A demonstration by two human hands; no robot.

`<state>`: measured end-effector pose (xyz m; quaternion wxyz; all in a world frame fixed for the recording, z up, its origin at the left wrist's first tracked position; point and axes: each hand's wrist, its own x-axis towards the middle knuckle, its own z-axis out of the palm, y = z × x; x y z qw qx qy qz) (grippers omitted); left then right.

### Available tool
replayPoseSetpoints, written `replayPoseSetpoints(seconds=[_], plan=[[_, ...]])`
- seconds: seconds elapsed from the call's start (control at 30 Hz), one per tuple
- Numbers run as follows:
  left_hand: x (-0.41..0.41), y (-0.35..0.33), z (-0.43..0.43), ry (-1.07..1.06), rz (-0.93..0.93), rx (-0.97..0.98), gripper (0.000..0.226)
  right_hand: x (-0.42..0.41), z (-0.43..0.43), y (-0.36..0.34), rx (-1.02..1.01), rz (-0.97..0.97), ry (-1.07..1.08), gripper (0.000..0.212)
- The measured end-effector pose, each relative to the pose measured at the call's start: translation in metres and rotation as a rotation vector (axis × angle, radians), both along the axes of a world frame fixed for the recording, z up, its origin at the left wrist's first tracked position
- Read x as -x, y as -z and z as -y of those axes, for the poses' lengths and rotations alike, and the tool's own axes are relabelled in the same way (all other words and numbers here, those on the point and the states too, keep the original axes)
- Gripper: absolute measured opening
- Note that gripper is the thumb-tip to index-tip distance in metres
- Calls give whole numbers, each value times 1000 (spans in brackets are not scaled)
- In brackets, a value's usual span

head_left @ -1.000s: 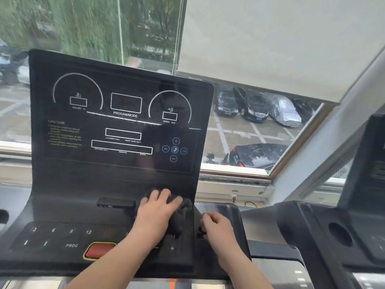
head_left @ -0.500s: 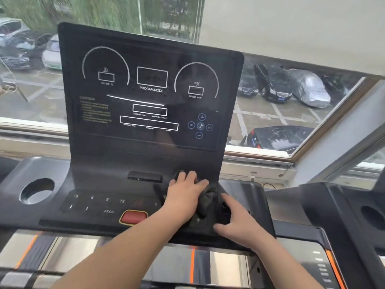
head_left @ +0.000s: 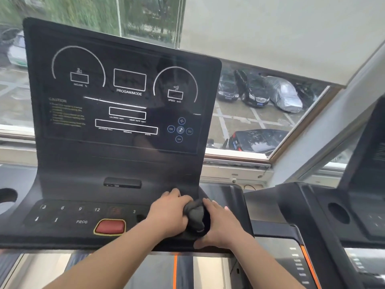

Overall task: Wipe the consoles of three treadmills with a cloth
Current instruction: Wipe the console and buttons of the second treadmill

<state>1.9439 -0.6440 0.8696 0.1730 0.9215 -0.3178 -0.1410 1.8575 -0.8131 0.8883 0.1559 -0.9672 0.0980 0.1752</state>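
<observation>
Cloth (head_left: 194, 213): dark, bunched, lying on the console (head_left: 83, 167) at its 5 o'clock corner, long axis roughly 12 to 6; left hand (head_left: 166, 215) touching it from 9 o'clock, fingers curled over its upper end in a grip; right hand (head_left: 224, 225) against it from 3 o'clock, fingers laid along it, thumb at the console's front edge, grip not determinable. Both hands equally near. Judgement: remaining keypad (head_left: 62, 213) lies towards 9 o'clock, screen (head_left: 125, 101) towards 12; the left hand is better placed to sweep either way.

console (head_left: 116, 163): black; upright screen (head_left: 125, 105) unlit; keypad shelf (head_left: 68, 214) below | cloth (head_left: 194, 215): dark; bunched; on shelf's right end
</observation>
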Motion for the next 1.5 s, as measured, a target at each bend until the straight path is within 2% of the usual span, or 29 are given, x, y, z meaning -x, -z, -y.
replayPoseSetpoints(seconds=[0.1,0.3,0.37,0.47,0.53,0.63,0.73,0.87,0.97,1.07,1.13,1.2,1.27,1.33,1.4,1.5], plan=[[2,4,-14,64,-47,19,40,-2,1,-5,27,-21,-20,125],[-13,5,-1,-77,93,16,46,-8,-4,-8,66,-87,12,125],[0,5,-2,-81,52,30,45,-8,-2,-9,75,-85,10,124],[24,6,-17,105,-20,24,42,-7,0,-8,71,-70,8,125],[15,5,-23,155,18,14,41,-6,1,-7,61,-63,19,126],[-13,3,-17,12,131,-28,46,-4,0,-8,28,-81,45,131],[-5,5,-7,-99,215,-89,54,-3,-2,-8,12,-59,52,132],[29,9,-11,-45,151,-69,46,-2,-2,-8,16,-44,46,129],[51,9,-21,35,66,-6,40,-1,-2,-7,30,-23,33,116],[59,2,-34,106,-88,16,33,-2,-4,-9,50,-18,25,112],[46,-10,-34,71,-191,68,33,-4,-6,-12,67,-33,20,117],[27,-21,-27,-34,-126,146,34,-6,-8,-17,70,-59,27,124],[13,-22,-19,-150,-33,182,36,-8,-11,-20,69,-80,42,119],[14,-17,-8,-197,-45,111,44,-11,-14,-22,82,-95,47,112],[27,-9,5,-167,-19,-48,53,-13,-16,-23,91,-109,52,109],[36,-6,12,-125,31,-126,53,-12,-16,-23,93,-117,73,112]])
